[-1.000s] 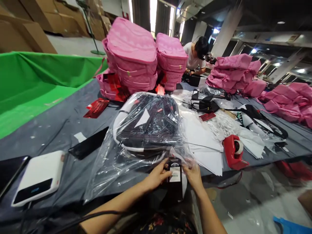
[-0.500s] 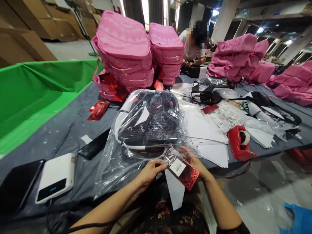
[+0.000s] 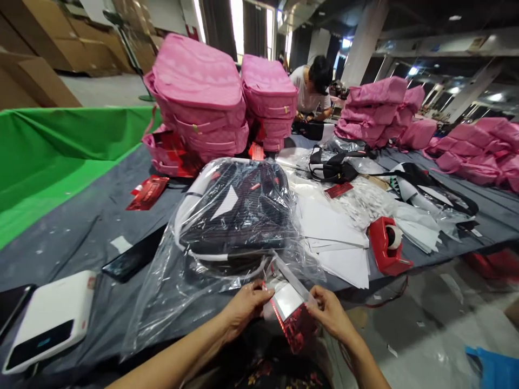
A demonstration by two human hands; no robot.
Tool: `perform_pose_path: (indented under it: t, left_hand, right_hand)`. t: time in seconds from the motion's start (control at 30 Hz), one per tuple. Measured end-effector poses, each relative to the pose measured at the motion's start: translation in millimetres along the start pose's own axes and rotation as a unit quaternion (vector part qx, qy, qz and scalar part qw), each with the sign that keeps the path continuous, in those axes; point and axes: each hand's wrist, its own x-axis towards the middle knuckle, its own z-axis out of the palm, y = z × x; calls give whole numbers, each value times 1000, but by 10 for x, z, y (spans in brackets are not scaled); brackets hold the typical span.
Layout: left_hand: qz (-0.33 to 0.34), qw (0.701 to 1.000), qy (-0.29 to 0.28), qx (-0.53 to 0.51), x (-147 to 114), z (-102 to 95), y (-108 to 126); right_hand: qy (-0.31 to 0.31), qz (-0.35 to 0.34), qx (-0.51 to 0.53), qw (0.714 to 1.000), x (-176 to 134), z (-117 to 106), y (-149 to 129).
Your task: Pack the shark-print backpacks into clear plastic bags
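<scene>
A black-and-white backpack (image 3: 231, 237) lies in a clear plastic bag (image 3: 162, 302) on the table in front of me. At its near edge hangs a red shiny hang tag (image 3: 298, 327) with a white label on it. My left hand (image 3: 248, 303) pinches the tag's left edge between thumb and fingers. On the other side, my right hand (image 3: 330, 312) is closed on a whitish strip of paper (image 3: 292, 276) that runs along the tag's upper right edge. Whether its fingertips also touch the tag is hidden.
White sheets (image 3: 332, 232) and a red tape dispenser (image 3: 387, 246) lie to the right. A white power bank (image 3: 52, 319) and a dark phone (image 3: 135, 254) are at left. Pink backpacks (image 3: 198, 86) stand behind; a person (image 3: 312, 89) works beyond them.
The white paper hanging below the tag has come up alongside it. My right hand has moved from behind the tag to its right side, fingers pinched. The view has shifted slightly.
</scene>
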Motion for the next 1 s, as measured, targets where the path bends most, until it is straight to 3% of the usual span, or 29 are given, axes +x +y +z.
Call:
perform_pose_path:
  t: [0.13, 0.3, 0.43, 0.5, 0.53, 0.63, 0.7, 0.77, 0.83, 0.93, 1.0]
  left_hand:
    - [10, 985, -57, 162, -6, 75, -73]
    - [-14, 930, -42, 365, -14, 116, -89]
    - [30, 878, -43, 475, -63, 119, 24]
    - [130, 808, -41, 574, -81, 170, 141]
    - [204, 746, -54, 632, -70, 214, 208]
    - [431, 498, -164, 735, 76, 403, 405]
    - [502, 403, -233, 729, 226, 532, 507]
    - [509, 364, -288, 725, 345, 620, 566]
    - [486, 344, -340, 728, 387, 639, 580]
    - [467, 328, -385, 725, 315, 548, 544]
    - [471, 325, -389, 722, 228, 454, 526]
  right_hand:
    - [34, -7, -71, 997, -17, -6, 57]
    - [58, -20, -115, 991, -39, -6, 0]
    - [149, -29, -176, 973, -52, 125, 49]
    - [176, -44, -161, 970, -84, 205, 85]
    - [186, -52, -151, 970, -106, 242, 98]
    - [221, -85, -148, 960, -193, 355, 122]
    - [232, -117, -172, 950, -284, 443, 155]
    - [234, -155, -201, 938, -419, 536, 227]
    - [226, -195, -230, 927, -587, 605, 326]
    - [180, -304, -253, 900, -769, 578, 398]
    - [182, -378, -265, 868, -713, 455, 306]
